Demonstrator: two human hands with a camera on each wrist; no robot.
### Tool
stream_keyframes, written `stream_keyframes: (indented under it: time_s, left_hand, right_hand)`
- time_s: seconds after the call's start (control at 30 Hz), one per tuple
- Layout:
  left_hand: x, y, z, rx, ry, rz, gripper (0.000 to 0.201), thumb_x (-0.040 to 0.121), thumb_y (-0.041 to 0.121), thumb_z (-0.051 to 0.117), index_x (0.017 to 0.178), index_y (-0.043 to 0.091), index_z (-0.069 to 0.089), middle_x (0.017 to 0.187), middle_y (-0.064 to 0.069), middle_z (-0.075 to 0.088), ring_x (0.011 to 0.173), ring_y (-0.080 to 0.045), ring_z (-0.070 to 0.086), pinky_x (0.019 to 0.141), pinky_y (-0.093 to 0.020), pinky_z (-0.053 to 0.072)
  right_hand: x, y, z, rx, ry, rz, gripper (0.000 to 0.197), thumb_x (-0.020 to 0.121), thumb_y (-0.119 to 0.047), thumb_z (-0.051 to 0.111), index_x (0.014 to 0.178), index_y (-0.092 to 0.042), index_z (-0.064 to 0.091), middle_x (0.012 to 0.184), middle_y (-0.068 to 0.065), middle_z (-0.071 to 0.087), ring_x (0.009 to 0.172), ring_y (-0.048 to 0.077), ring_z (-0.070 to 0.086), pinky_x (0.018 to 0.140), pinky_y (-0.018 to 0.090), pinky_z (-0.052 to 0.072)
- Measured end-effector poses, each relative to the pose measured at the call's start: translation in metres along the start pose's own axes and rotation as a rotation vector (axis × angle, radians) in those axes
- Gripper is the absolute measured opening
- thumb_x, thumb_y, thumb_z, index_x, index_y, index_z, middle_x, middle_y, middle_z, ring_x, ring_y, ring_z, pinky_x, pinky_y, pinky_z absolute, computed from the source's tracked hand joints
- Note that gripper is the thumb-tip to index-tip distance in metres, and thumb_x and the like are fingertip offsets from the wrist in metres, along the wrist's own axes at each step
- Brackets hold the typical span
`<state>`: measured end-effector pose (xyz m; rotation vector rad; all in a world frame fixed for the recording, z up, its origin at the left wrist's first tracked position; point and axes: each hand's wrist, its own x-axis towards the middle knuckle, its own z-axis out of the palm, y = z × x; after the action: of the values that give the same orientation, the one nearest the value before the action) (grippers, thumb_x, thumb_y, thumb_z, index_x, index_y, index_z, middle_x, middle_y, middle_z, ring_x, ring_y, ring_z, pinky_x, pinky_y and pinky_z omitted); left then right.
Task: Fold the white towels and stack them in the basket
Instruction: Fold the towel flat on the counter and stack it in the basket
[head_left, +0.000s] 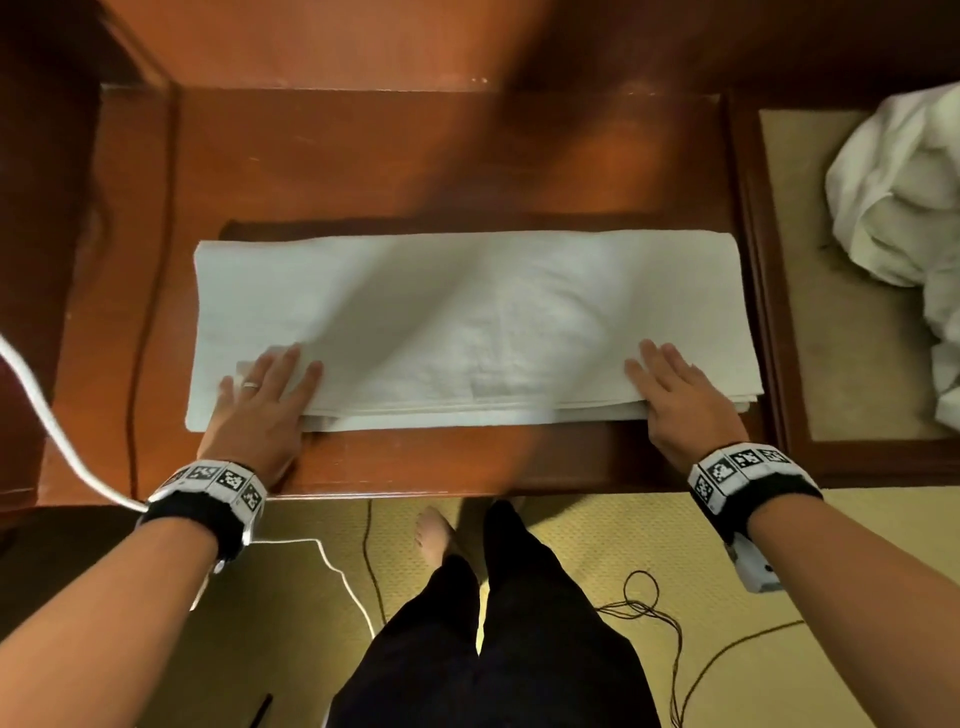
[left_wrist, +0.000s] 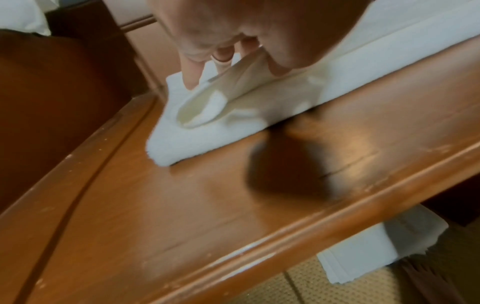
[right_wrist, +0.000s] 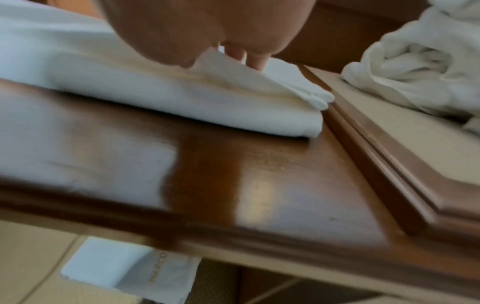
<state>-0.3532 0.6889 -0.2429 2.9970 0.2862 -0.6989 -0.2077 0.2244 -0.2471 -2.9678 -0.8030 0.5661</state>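
Both hands (head_left: 470, 400) flat on folded white towel (head_left: 467, 322); crumpled towels (head_left: 904, 208) heaped well right.

1. White towel (head_left: 467, 322): folded into a long layered strip, lying flat and crosswise on the wooden table (head_left: 415, 171), layered edges along the near side, near corners slightly lifted.
2. Heap of white towels (head_left: 904, 218): crumpled, unfolded, on the beige-topped surface to the right, well apart from the strip.
3. Folded white cloth (left_wrist: 369, 253): on the floor beneath the table edge.
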Motion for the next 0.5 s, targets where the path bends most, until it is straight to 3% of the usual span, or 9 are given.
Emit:
stream_keyframes:
  time_s: [0.13, 0.27, 0.4, 0.43, 0.5]
  left_hand:
    - [-0.010, -0.015, 0.001, 0.002, 0.011, 0.024, 0.078, 0.094, 0.005, 0.042, 0.158, 0.036, 0.010, 0.167, 0.001, 0.004, 0.154, -0.028, 0.006, 0.121, -0.055, 0.010]
    - [-0.018, -0.021, 0.009, -0.008, -0.045, -0.001, 0.078, 0.097, 0.009, 0.044, 0.158, 0.034, 0.003, 0.166, -0.001, -0.010, 0.154, -0.028, 0.001, 0.123, -0.052, 0.013]
    - [-0.029, -0.024, 0.010, -0.057, -0.038, -0.040, 0.082, 0.096, 0.003, 0.045, 0.159, 0.036, 0.004, 0.167, 0.000, -0.008, 0.154, -0.030, 0.004, 0.121, -0.050, 0.019]
    - [-0.033, -0.024, 0.010, -0.068, -0.057, -0.046, 0.079, 0.098, 0.007, 0.045, 0.159, 0.036, 0.005, 0.167, -0.001, -0.007, 0.154, -0.030, 0.004, 0.120, -0.050, 0.021]
    - [-0.037, -0.022, 0.007, -0.080, -0.071, -0.057, 0.065, 0.102, 0.029, 0.041, 0.159, 0.035, 0.009, 0.168, -0.003, -0.004, 0.154, -0.031, 0.007, 0.118, -0.052, 0.027]
  right_hand:
    - [-0.018, 0.000, 0.003, -0.003, -0.057, 0.005, 0.074, 0.085, 0.005, 0.052, 0.152, -0.016, 0.031, 0.162, 0.006, 0.022, 0.149, 0.030, 0.018, 0.114, 0.048, 0.035]
    - [-0.019, -0.017, 0.002, -0.044, -0.123, 0.074, 0.070, 0.093, -0.006, 0.043, 0.156, -0.020, 0.016, 0.165, 0.005, -0.001, 0.152, 0.027, -0.001, 0.121, 0.046, 0.015]
    - [-0.014, -0.039, 0.005, -0.003, -0.168, -0.007, 0.063, 0.101, -0.019, 0.033, 0.157, -0.029, 0.004, 0.164, 0.000, -0.011, 0.151, 0.026, -0.009, 0.123, 0.046, 0.011]
    - [-0.016, -0.041, 0.007, 0.004, -0.192, 0.001, 0.061, 0.102, -0.025, 0.029, 0.156, -0.030, 0.002, 0.164, -0.002, -0.013, 0.151, 0.025, -0.011, 0.123, 0.047, 0.012]
    - [-0.020, -0.043, 0.004, 0.015, -0.198, 0.018, 0.062, 0.097, -0.045, 0.013, 0.156, -0.030, 0.006, 0.164, -0.003, -0.011, 0.151, 0.024, -0.009, 0.122, 0.046, 0.014]
